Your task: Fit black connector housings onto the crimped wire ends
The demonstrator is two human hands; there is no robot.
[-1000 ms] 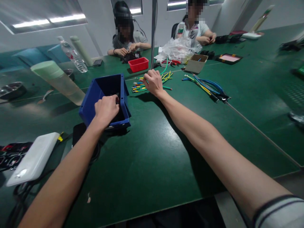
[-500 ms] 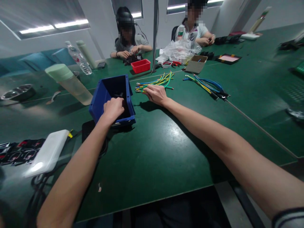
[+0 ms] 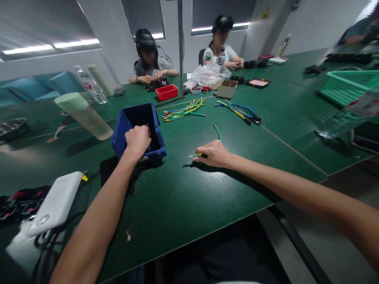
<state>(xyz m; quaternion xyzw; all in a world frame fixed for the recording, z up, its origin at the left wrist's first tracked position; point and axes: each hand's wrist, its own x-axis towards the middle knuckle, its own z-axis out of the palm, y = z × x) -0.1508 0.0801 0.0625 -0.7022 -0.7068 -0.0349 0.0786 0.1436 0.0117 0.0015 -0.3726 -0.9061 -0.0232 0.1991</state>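
Blue bin (image 3: 119, 132): left hand (image 3: 137, 140) inside, fingertips buried, so can't tell how spread they are or what they've got
Surface (image 3: 183, 205): decent gap between bin and right hand (image 3: 214, 153), near edge below
Right hand: palm-down, fingers pinched on a green-yellow wire (image 3: 218, 132), middle hidden, ends poking out

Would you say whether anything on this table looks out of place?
Perhaps a small pale scrap, lying loose on the tabletop near its front edge, apart from the blue bin; it looks like litter. Nothing appears spilled.

Probably a workshop: wires (image 3: 181, 113) across green worktable (image 3: 177, 209).
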